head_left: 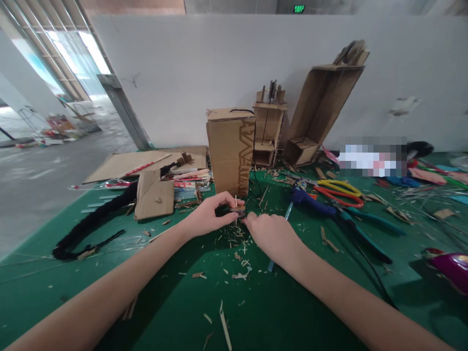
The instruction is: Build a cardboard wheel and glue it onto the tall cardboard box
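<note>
Both hands' fingers (234, 201) around small piece (239, 210)

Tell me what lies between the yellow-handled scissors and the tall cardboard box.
In the head view, between the scissors and the cardboard box lie a blue-handled tool, a black cable and scattered wood scraps on the green mat.

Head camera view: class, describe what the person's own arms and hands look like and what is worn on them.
Both forearms are bare all the way to the picture's lower edge, with no sleeve showing. The left hand and right hand wear no gloves. No watch, bracelet or ring is visible on either, and no markings show. Fingernails are too small to judge.
</note>
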Available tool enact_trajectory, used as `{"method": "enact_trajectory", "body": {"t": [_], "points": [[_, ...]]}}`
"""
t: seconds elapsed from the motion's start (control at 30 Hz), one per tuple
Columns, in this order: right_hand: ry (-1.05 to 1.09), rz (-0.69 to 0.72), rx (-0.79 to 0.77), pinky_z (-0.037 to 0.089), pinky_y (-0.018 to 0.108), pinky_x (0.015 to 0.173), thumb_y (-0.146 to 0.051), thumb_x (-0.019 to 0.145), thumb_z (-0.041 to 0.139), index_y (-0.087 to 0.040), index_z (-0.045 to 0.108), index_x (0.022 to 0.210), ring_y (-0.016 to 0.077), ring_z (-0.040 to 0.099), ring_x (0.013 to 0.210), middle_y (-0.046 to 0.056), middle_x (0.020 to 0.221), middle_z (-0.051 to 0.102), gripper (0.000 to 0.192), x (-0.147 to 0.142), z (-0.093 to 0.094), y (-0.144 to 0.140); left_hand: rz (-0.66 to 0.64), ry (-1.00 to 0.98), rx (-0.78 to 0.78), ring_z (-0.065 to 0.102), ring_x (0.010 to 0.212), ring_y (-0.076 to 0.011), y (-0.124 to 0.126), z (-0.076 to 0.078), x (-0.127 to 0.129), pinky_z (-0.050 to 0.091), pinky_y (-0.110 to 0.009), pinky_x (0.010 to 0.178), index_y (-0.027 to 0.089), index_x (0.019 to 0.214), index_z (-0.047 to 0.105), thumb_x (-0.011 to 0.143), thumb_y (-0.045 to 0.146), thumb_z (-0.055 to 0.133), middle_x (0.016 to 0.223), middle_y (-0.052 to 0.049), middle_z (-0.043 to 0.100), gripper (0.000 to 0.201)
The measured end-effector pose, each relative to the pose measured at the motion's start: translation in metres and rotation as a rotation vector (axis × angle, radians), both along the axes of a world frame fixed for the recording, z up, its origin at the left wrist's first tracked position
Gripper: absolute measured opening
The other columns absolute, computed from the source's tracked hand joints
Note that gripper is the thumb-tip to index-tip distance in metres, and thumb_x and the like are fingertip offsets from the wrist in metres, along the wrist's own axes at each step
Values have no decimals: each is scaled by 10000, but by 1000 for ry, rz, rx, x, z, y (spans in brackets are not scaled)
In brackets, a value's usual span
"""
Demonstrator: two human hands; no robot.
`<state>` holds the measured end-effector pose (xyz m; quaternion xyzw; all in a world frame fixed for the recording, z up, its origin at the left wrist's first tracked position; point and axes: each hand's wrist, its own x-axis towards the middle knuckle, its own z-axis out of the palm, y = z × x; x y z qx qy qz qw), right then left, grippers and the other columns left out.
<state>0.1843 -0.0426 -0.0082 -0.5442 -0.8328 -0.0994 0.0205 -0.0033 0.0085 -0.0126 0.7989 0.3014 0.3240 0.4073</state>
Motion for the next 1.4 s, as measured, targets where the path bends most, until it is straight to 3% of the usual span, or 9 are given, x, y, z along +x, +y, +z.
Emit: {"method": "enact_trajectory", "body": {"t": [0.27,0.43,0.53,0.77,0.93,1.1,1.4], "points": [[-28,75,-33,389,266,484,-256,949,420,-132,657,810,210,667,559,88,611,674,302,3,4,-1,-16,-15,-7,543,1192,-206,-2,1,1,439,-390,982,193,903,472,863,233,558,1156,-108,634,103],[-34,31,-9,388,283,454,-290,972,342,-123,632,875,258,678,568,114,623,679,348,1,4,-2,-3,49,48,585,1118,-197,-3,5,1,463,-379,956,196,1058,553,868,237,540,1190,-93,628,195],[-34,2,-18,389,280,447,-258,964,356,-109,631,887,267,684,577,132,639,685,322,-4,2,-1,-6,70,47,566,1152,-205,-3,6,1,459,-373,966,196,1043,604,868,259,543,1175,-86,644,196],[-29,11,-55,378,268,449,-211,934,421,-119,653,829,242,676,554,108,618,682,271,-5,1,-4,-7,37,13,571,1150,-202,-3,4,1,460,-386,970,183,1029,621,870,230,532,1192,-96,641,188],[-6,24,-17,343,268,448,-319,968,343,-136,651,836,230,655,536,104,622,674,382,3,5,-3,28,33,99,523,1204,-203,0,2,0,398,-413,1029,190,980,625,852,161,512,1216,-91,613,174],[26,-36,-6,310,243,455,-301,963,340,-112,654,874,168,613,496,85,581,639,377,1,2,-4,47,46,105,585,1092,-182,1,2,-1,434,-395,985,207,967,624,827,105,475,1125,-56,645,229],[28,-15,-40,368,244,499,-274,944,387,-118,682,845,157,617,523,83,584,641,348,1,2,0,79,114,105,611,1029,-200,-3,8,1,465,-369,927,196,996,621,834,253,568,1103,-66,662,180]]}}
